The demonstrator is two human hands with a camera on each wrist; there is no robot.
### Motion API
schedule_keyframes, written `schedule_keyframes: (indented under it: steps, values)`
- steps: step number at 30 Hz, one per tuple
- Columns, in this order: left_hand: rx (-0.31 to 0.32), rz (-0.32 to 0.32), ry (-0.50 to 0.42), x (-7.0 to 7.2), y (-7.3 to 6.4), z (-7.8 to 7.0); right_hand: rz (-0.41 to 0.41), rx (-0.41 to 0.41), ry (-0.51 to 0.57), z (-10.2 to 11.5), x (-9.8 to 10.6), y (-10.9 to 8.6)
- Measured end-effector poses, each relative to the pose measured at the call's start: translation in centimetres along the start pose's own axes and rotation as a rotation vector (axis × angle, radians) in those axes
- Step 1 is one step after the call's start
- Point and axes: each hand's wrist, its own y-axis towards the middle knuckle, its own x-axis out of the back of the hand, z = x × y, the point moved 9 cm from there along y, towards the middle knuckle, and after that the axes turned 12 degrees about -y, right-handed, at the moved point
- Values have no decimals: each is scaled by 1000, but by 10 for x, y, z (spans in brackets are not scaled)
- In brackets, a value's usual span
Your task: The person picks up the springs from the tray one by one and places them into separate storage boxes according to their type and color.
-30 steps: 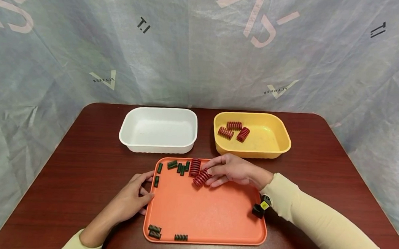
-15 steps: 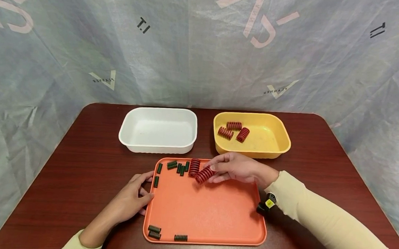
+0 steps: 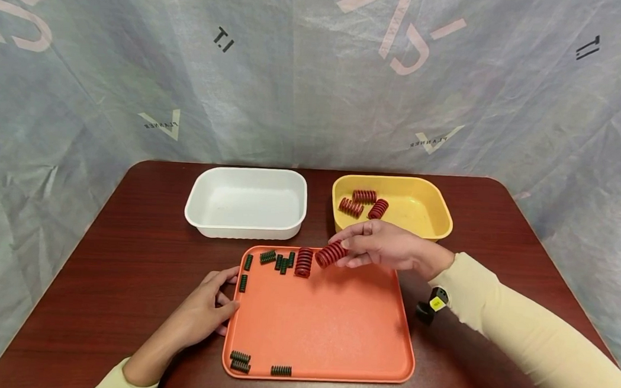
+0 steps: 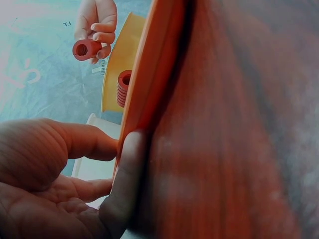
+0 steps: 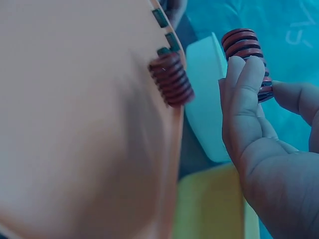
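Observation:
My right hand (image 3: pixel 387 246) pinches a thick red coil spring (image 3: pixel 331 254) between thumb and fingers, above the far edge of the orange tray (image 3: pixel 324 325). The right wrist view shows that held spring (image 5: pixel 244 47) lifted off the tray. Another red spring (image 3: pixel 303 262) lies at the tray's far rim, beside several small dark green springs (image 3: pixel 283 265). More green springs (image 3: pixel 240 361) lie at the near left corner. At the tray's left rim, my left hand (image 3: pixel 199 312) grips the edge; the left wrist view has its thumb and fingers (image 4: pixel 92 142) on either side of the rim.
Behind the tray stands a yellow bin (image 3: pixel 416 215) with three red springs in its left part. Left of it is a white bin (image 3: pixel 246 205) with nothing visible inside. All rest on a dark red-brown table (image 3: pixel 114 253) before a grey sheet (image 3: pixel 295 98).
My right hand has raised the red spring off the tray and moved it away from me and slightly right, toward the yellow bin. My left hand stays at the tray rim.

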Motion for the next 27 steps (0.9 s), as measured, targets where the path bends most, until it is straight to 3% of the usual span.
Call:
schedule_keyframes:
  steps: [16, 27]
  values:
    - [-1, -11, 19, 0, 0, -1, -70, -20, 75, 19, 52, -4]
    - [2, -8, 20, 0, 0, -1, -109, -51, 4, 27, 93, 7]
